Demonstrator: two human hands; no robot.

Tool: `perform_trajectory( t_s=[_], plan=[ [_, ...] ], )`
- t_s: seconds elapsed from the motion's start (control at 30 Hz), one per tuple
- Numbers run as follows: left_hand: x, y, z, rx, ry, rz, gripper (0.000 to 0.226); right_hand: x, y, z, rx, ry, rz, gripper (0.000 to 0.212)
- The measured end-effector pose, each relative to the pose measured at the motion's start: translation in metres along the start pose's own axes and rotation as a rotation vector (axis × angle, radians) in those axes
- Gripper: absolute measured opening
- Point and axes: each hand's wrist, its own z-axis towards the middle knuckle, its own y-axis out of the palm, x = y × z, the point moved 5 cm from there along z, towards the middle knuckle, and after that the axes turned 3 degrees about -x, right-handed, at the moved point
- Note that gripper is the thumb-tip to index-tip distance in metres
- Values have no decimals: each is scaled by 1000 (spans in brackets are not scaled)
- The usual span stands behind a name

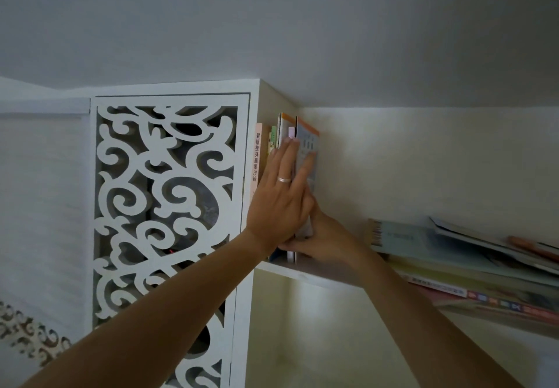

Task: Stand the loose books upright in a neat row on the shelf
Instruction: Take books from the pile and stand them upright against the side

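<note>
Several books stand upright at the left end of the shelf (pixel 302 274), starting with a pink-spined book (pixel 256 157). The rightmost is a grey book (pixel 307 139) with an orange top corner. My left hand (pixel 278 197), wearing a ring, lies flat against the spines, with its thumb on the grey book's cover. My right hand (pixel 323 242) grips the bottom of the grey book from the right, just above the shelf board. A loose pile of books (pixel 453 254) lies flat and slanted on the shelf to the right.
A white carved fretwork door (pixel 169 206) closes the compartment left of the books. The shelf's pale back wall (pixel 393 160) shows between the upright row and the pile. Below the board is another open compartment (pixel 317 342).
</note>
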Motion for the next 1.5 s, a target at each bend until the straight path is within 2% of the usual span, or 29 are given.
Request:
perform_trajectory(
  t_s=[0.07,0.2,0.33,0.4,0.47,0.57,0.63,0.67,0.73,0.8,0.87,0.97,1.07,1.2,1.37,1.5],
  plan=[
    [3,5,0,-14,-2,-15,57,5,4,5,17,-23,-16,119],
    [3,9,0,19,-102,-110,58,11,7,8,25,-47,-4,136],
    [2,12,-1,21,-107,-180,58,7,10,7,45,-44,-8,131],
    [1,14,-2,45,-94,-181,52,3,14,5,77,-25,-58,118],
    [0,17,-4,73,-80,-163,44,0,15,1,80,46,-118,93],
    [4,18,-8,46,-72,-107,44,-1,7,-13,95,122,-298,68],
    [12,19,-10,-42,-74,37,46,-9,-8,-28,124,144,-450,37],
    [17,21,-11,-110,-72,182,48,-14,-19,-35,155,164,-527,26],
    [30,28,-9,-308,-14,478,46,-22,-43,-50,270,197,-670,17],
    [43,36,-6,-491,17,644,42,-25,-69,-63,397,215,-801,19],
    [50,50,-6,-648,-19,615,48,-19,-91,-81,459,268,-927,21],
    [59,56,-6,-811,-174,474,43,4,-121,-114,421,498,-1048,34],
    [68,52,3,-732,-348,238,38,32,-138,-141,332,694,-992,30],
    [76,50,16,-511,-533,20,45,60,-151,-165,382,731,-810,26],
    [77,44,18,-379,-536,-16,43,57,-153,-164,431,677,-861,4],
    [70,49,14,-349,-493,-53,48,46,-143,-146,517,565,-883,11]
  ],
)
